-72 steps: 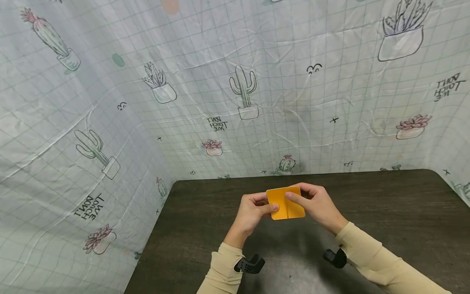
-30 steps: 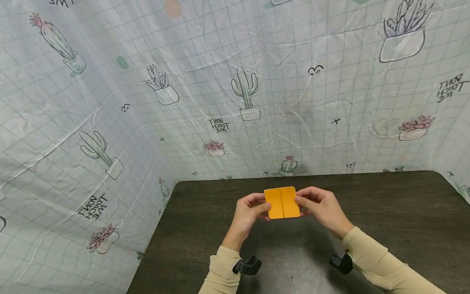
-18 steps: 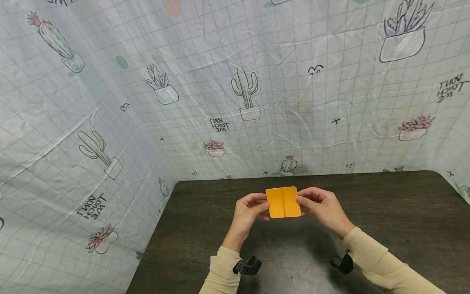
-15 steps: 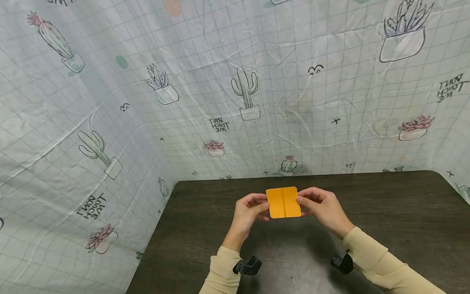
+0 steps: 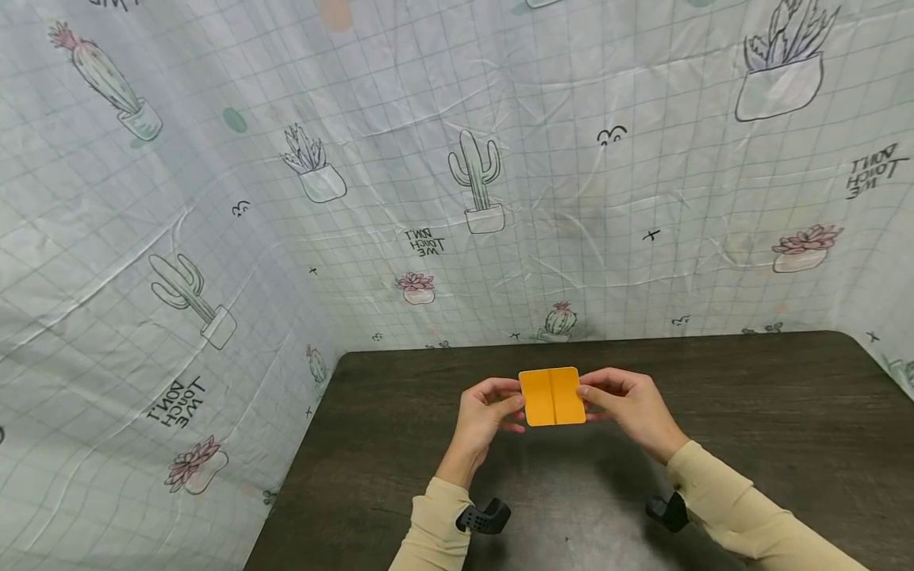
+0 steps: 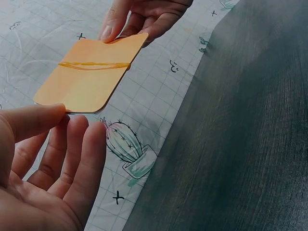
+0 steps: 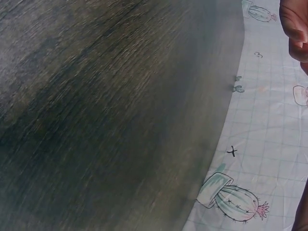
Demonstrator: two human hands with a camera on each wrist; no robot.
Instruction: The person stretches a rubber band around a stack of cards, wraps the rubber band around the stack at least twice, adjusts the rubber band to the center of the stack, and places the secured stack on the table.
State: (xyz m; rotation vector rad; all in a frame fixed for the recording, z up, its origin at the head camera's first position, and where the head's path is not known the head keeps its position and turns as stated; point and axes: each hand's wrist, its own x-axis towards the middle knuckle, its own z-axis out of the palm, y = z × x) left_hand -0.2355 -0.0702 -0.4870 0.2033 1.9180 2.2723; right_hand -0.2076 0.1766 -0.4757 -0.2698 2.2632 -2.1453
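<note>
A thin orange square card [image 5: 553,396] with rounded corners is held up over the table in the head view. A darker crease-like line runs down its middle; in the left wrist view the card [image 6: 86,86] shows this line as a slightly raised, looped ridge. My left hand [image 5: 481,414] pinches the card's left edge, thumb on the near face and fingers behind. At the opposite edge my right hand [image 5: 628,404] pinches it the same way, its fingertips partly hidden behind the card. The right wrist view catches only bits of hand at its right border, without the card.
Beneath the hands lies a dark wood-grain table [image 5: 400,444] with rounded far corners. A pale gridded curtain [image 5: 571,182] printed with cacti hangs behind and at the sides. Black wrist devices [image 5: 484,517] sit at both beige sleeves.
My right thumb, earlier lying over the card's front face, has moved out to its right edge. The card turned squarer to the head view, then dipped slightly over the last half second.
</note>
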